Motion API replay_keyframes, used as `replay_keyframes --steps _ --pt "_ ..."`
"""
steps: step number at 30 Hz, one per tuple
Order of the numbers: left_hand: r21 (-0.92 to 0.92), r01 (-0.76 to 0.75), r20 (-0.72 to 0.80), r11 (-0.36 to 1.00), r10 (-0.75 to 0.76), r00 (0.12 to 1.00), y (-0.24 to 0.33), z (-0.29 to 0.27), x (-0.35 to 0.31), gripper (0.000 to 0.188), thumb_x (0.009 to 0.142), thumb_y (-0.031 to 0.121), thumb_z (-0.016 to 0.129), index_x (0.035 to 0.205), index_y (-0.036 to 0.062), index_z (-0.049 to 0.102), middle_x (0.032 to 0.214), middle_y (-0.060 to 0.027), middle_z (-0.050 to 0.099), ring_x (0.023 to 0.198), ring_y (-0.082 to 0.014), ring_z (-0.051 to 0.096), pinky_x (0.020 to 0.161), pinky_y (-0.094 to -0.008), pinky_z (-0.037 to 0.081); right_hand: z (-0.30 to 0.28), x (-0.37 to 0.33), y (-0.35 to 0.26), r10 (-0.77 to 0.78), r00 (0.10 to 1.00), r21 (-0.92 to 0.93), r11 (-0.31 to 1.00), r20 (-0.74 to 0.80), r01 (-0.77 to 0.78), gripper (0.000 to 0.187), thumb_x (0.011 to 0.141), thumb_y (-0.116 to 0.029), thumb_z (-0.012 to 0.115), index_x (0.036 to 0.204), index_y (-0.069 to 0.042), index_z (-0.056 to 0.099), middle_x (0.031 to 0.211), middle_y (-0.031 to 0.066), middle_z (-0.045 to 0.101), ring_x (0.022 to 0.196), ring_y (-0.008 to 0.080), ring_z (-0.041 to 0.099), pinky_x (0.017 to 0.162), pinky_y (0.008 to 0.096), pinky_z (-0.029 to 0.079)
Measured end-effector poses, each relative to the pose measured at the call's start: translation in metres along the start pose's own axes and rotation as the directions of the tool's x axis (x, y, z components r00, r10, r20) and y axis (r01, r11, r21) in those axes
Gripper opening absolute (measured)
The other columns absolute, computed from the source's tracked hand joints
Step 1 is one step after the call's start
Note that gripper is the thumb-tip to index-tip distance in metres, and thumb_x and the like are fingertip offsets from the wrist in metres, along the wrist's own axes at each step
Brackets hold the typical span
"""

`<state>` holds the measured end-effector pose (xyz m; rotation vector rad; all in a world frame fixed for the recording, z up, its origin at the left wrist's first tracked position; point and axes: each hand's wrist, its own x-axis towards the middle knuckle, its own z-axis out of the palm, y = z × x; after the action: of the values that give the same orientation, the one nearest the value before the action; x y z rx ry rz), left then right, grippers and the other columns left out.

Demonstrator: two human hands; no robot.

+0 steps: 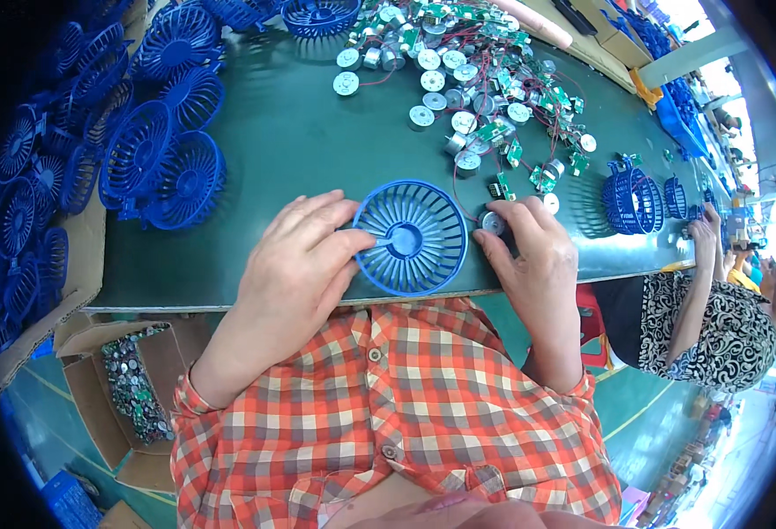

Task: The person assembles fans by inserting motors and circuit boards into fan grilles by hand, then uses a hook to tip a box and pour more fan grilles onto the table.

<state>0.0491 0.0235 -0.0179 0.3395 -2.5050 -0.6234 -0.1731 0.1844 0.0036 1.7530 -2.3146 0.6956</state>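
Observation:
A round blue plastic fan housing [445, 231] with radial slats stands in front of me near the table's front edge, its hollow side facing up. My left hand [304, 251] grips its left rim, thumb by the arm that runs to the central hub. To the right of the housing, my right hand [533, 251] pinches a small silver motor [492, 222] between thumb and fingers. A thin red wire leads up from the motor towards a small green circuit board [501, 187]. The motor is apart from the housing.
Ahead lies a heap of motors with wires and green boards [467, 97]. Blue fan housings [176, 167] pile up at the left, and another group [632, 201] stands at the right. Below the table, a cardboard box [97, 397] holds small parts. A co-worker [714, 326] works at the right.

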Motion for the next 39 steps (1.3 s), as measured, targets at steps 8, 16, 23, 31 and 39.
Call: replay_keyframes --steps 8,16,23,31,39 --pt "-0.033 -0.028 -0.034 0.999 0.027 0.999 -0.003 -0.001 -0.002 0.024 0.079 0.004 0.074 0.102 0.0052 0.066 0.116 -0.0153 0.065 0.118 -0.0358 0.061 0.103 -0.0490 0.047 -0.014 0.027 -0.037 -0.252 0.967 0.208 0.948 0.031 0.240 0.038 0.072 -0.004 0.082 0.108 -0.001 0.069 0.086 0.0105 0.066 0.078 0.0270 0.063 0.071 0.0371 0.050" --pt "-0.098 -0.055 -0.102 0.994 0.045 0.994 -0.004 -0.001 -0.003 0.020 0.081 0.003 0.070 0.100 0.0035 0.065 0.113 -0.0161 0.064 0.110 -0.0354 0.063 0.095 -0.0447 0.051 -0.008 0.039 -0.052 -0.414 0.865 0.096 0.910 0.284 0.404 0.034 0.074 -0.012 0.080 0.106 -0.008 0.068 0.091 0.0061 0.066 0.081 0.0271 0.059 0.071 0.0389 0.047" --pt "-0.131 -0.054 -0.097 0.990 0.041 0.994 -0.006 0.001 -0.006 0.028 0.073 -0.002 0.074 0.098 0.0039 0.064 0.115 -0.0156 0.066 0.113 -0.0365 0.063 0.098 -0.0470 0.051 -0.008 0.051 -0.051 -0.439 0.840 0.113 0.898 0.320 0.426 0.034 0.076 -0.012 0.078 0.108 -0.009 0.069 0.094 0.0055 0.066 0.083 0.0264 0.061 0.073 0.0398 0.048" --pt "-0.104 -0.057 -0.116 0.993 0.045 0.992 -0.005 0.002 -0.003 0.015 0.081 0.004 0.069 0.094 0.0020 0.065 0.107 -0.0150 0.066 0.107 -0.0341 0.064 0.091 -0.0428 0.053 -0.005 0.044 -0.053 -0.437 0.833 0.059 0.894 0.338 0.445 0.033 0.078 -0.016 0.077 0.107 -0.008 0.065 0.086 0.0059 0.062 0.080 0.0272 0.061 0.070 0.0401 0.046" --pt "-0.093 -0.059 -0.109 0.994 0.048 0.993 -0.005 0.002 -0.003 0.020 0.076 0.001 0.071 0.095 0.0033 0.064 0.110 -0.0140 0.066 0.109 -0.0345 0.064 0.094 -0.0440 0.052 -0.002 0.045 -0.058 -0.375 0.843 0.016 0.916 0.386 0.400 0.027 0.085 -0.025 0.074 0.098 -0.005 0.060 0.084 0.0088 0.062 0.079 0.0297 0.061 0.068 0.0430 0.045"
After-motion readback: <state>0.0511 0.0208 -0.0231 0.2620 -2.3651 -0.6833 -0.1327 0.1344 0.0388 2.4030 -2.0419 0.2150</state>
